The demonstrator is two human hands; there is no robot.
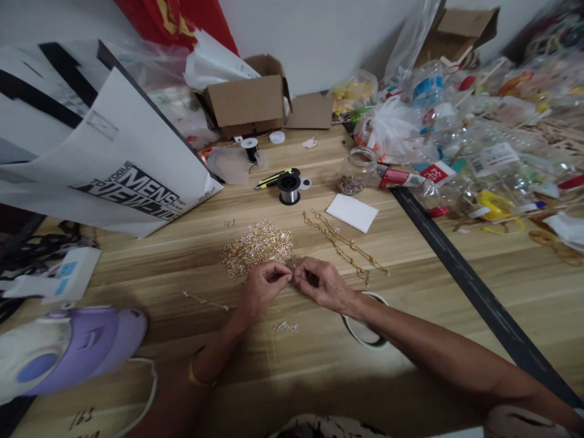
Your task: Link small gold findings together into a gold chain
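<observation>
My left hand [267, 285] and my right hand [322, 283] meet fingertip to fingertip over the table, each in a pinch. What lies between the fingers is too small to make out. Just beyond them spreads a pile of small gold and silver beads [258, 246]. Two gold chains [340, 243] lie stretched out beyond my right hand. A thin chain [207, 301] lies left of my left wrist, and a little cluster of silver pieces [286, 327] sits nearer to me. Under my right wrist is a roll of tape [351, 328], partly hidden by the forearm.
A spool of wire [289, 190], a yellow-black cutter [269, 179], a white card [352, 212] and a jar of beads [353, 173] stand farther back. A large paper bag [137, 158] and a purple appliance [91, 347] are at left. Plastic bottles [483, 164] crowd the right.
</observation>
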